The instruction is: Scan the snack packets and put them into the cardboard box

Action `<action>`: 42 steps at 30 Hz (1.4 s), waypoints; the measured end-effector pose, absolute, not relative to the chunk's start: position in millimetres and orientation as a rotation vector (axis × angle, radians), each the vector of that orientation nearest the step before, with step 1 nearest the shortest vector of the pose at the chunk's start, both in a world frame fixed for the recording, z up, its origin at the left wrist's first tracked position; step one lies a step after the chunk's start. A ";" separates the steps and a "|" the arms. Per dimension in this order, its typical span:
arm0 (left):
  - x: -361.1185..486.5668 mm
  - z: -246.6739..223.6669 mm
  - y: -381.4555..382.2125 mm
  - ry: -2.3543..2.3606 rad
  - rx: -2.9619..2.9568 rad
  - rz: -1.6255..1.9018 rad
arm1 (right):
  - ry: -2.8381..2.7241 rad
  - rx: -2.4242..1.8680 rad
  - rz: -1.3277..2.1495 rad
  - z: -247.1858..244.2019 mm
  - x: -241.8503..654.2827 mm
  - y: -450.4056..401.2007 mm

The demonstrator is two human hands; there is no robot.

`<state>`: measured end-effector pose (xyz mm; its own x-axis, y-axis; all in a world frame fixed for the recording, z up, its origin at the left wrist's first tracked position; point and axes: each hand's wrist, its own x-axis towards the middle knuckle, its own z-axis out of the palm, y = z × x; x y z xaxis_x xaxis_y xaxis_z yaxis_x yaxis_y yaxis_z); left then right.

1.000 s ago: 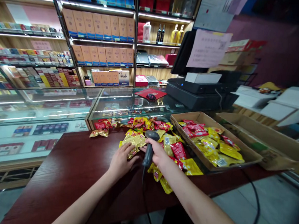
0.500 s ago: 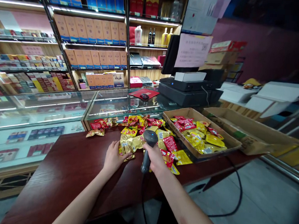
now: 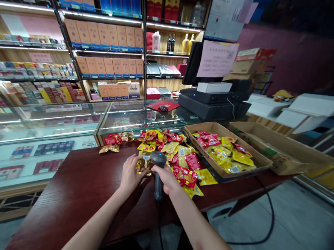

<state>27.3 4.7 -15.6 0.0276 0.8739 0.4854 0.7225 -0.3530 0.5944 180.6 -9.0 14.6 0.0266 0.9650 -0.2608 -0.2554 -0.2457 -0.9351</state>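
My right hand (image 3: 167, 179) is wrapped round the grip of a dark barcode scanner (image 3: 158, 158), whose cable hangs down over the table's front edge. Just left of the scanner head, my left hand (image 3: 132, 172) holds a shiny gold snack packet (image 3: 145, 157) between thumb and fingers, low at the tabletop. A white barcode label shows on that packet, while the scanner head hides its right side. Behind and to the right lies a loose heap of red, yellow and gold snack packets (image 3: 191, 161).
A shallow cardboard box (image 3: 262, 163) with more packets stands right of the heap, beside another cardboard box (image 3: 287, 162). Behind are a glass display counter (image 3: 127, 119), a mouse (image 3: 163, 109) and a monitor (image 3: 192, 64). A black cable (image 3: 273, 218) loops at the right.
The scanner has moved left, closer to my left hand. The gold packet under my left hand has shifted, and its barcode label now shows. The whole view has moved slightly.
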 end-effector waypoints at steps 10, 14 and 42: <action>32.9 17.8 52.1 0.987 1.225 1.180 | -1.063 -1.112 1.348 54.7 191.3 6.4; 35.6 20.1 70.8 0.956 1.121 1.262 | -1.079 -1.150 1.219 68.1 185.5 -9.2; 51.2 32.8 85.6 0.963 1.033 1.365 | -1.195 -1.163 1.320 80.0 166.8 -38.4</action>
<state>51.2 85.6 32.8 -0.0009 0.9986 0.0528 -0.2856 -0.0509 0.9570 166.8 -38.4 80.0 -0.0712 0.9966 -0.0411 -0.0578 -0.0453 -0.9973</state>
